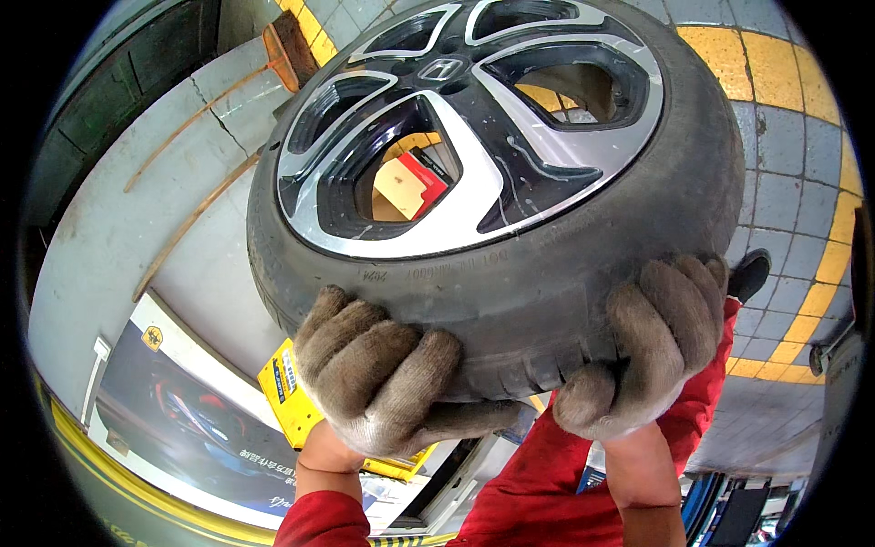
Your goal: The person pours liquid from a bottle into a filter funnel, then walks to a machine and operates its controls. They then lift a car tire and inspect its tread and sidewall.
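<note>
A black rubber car tyre (547, 294) mounted on a silver and black alloy wheel (472, 178) fills the upper middle, its outer face turned up at a tilt. Both my hands wear soiled knit work gloves. My left hand (379, 372) grips the near edge at the left, fingers over the sidewall and thumb along the tread. On the right, my right hand (646, 345) clasps the same edge, its fingers on the sidewall and its thumb at the tread. The Honda emblem (442, 69) marks the hub. Whatever supports the far side is hidden.
Through the spokes show red and cream boxes (403, 188). An orange broom head (281, 58) and wooden poles (195, 225) are at the left wall. A yellow machine part (290, 393) sits beside my left wrist. Grey tiles with yellow bands (779, 198) cover the floor.
</note>
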